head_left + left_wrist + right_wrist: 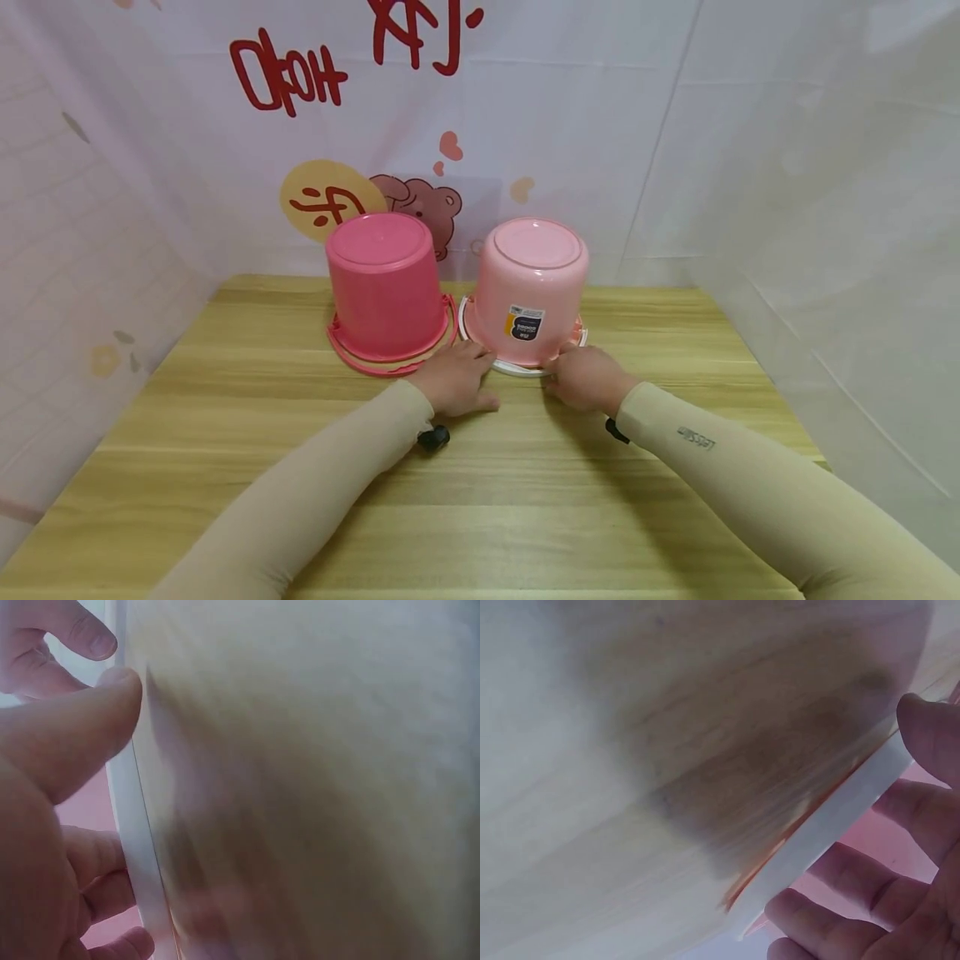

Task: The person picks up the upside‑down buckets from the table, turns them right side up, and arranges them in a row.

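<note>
A light pink bucket (498,287) with a dark label stands upside down at the back of the wooden table. Its white handle (517,369) lies round the rim on the near side. My left hand (453,379) has its fingers at the left front of this handle, the thumb spread away from it. At the right front, my right hand (588,377) reaches the handle and rim with its fingers. Both wrist views show fingertips right at the white handle (133,817), on the bucket's side of it. In the right wrist view the thumb (930,739) overlaps the handle's end.
A darker pink bucket (386,300), also upside down, stands to the left, its pink handle (375,367) lying on the table (480,517). Behind hangs a white printed cloth (585,108) with red writing and a bear; further cloth (825,208) borders the right side.
</note>
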### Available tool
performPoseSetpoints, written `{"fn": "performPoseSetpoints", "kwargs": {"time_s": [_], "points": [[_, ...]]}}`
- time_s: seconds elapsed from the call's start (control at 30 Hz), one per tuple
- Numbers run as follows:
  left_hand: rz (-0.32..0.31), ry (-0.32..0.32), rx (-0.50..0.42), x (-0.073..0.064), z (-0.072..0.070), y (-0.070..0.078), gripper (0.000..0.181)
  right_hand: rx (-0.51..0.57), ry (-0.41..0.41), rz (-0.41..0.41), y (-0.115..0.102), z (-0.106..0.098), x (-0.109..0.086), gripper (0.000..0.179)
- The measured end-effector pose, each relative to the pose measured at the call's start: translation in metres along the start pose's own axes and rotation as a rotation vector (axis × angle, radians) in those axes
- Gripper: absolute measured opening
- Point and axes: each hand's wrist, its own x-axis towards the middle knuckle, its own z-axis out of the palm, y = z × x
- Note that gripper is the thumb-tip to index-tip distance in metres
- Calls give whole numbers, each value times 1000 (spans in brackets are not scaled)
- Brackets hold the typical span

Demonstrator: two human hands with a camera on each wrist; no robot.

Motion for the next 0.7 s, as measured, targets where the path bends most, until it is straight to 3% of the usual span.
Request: {"fn": "performPoseSetpoints", "kwargs": {"time_s": [0.43, 0.7], "points": [[-5, -19, 26, 2, 0, 1, 90, -6, -88, 2, -1, -6, 6, 15], [8, 6, 35, 4, -2, 1, 86, -14, -49, 6, 2, -4, 4, 16]]}}
